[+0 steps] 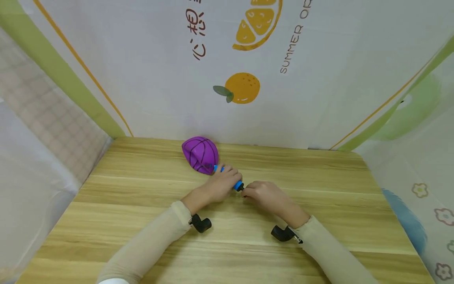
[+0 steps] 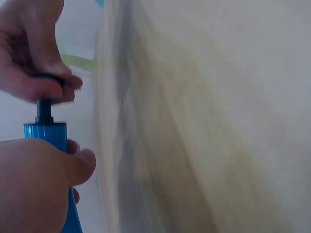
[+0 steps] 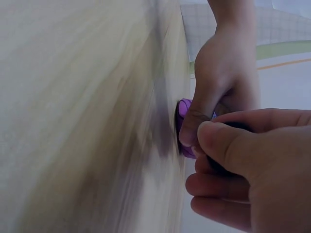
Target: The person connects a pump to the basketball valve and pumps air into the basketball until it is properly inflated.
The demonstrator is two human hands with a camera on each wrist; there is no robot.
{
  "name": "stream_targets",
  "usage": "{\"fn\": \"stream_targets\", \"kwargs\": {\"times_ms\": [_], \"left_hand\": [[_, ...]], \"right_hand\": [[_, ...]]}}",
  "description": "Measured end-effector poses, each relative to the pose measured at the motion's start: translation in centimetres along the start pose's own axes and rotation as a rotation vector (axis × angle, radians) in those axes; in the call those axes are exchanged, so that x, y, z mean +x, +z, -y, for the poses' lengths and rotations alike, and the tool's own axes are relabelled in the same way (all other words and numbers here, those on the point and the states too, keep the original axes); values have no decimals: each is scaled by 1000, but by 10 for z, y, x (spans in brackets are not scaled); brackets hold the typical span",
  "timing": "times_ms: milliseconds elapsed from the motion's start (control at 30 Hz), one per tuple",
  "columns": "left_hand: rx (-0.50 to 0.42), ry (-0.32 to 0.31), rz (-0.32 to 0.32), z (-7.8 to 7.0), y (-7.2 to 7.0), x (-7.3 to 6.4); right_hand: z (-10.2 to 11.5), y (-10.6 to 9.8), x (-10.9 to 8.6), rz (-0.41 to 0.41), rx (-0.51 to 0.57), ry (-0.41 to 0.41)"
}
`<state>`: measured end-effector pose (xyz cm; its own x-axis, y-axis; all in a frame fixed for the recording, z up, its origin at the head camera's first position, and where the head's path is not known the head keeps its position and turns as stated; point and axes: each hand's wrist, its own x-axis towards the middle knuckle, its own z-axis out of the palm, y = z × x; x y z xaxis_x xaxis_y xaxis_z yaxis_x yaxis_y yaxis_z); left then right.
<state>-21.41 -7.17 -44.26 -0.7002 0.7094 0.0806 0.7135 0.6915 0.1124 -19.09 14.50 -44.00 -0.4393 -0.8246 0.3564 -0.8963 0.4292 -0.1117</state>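
Observation:
A blue hand pump with a black plunger slants between my two hands above the table. My left hand grips its blue barrel, fingers wrapped around it, as the left wrist view also shows with the barrel upright in that picture. With thumb and fingers, my right hand holds the black handle at the plunger's end. Beyond the pump's far end sits a purple ball with black lines, partly deflated and dented. Whether the pump is joined to the ball I cannot tell.
The wood-grain table runs up to a white cloth backdrop printed with oranges and lettering. Cloth also hangs at both sides. A black camera mount is strapped to the left wrist, another to the right.

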Motion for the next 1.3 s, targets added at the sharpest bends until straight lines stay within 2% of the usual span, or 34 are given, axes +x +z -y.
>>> {"fn": "stream_targets", "kwargs": {"times_ms": [200,467,667,833,1133,1300], "left_hand": [[10,19,-4,4,-1,0],[-17,-10,7,9,-6,-3],[-22,-19,-4,11,-5,-5],[-19,-11,-11,11,-3,-5],[3,-8,-10,4,-2,-3],[2,-2,-18,2,-1,-3]], "right_hand": [[3,-3,-13,-12,-42,-22],[13,-27,-45,6,44,-1],[15,-36,-56,11,90,20],[14,-33,-50,16,82,12],[10,-21,-20,38,30,3],[6,-10,-3,20,19,-9]]}}
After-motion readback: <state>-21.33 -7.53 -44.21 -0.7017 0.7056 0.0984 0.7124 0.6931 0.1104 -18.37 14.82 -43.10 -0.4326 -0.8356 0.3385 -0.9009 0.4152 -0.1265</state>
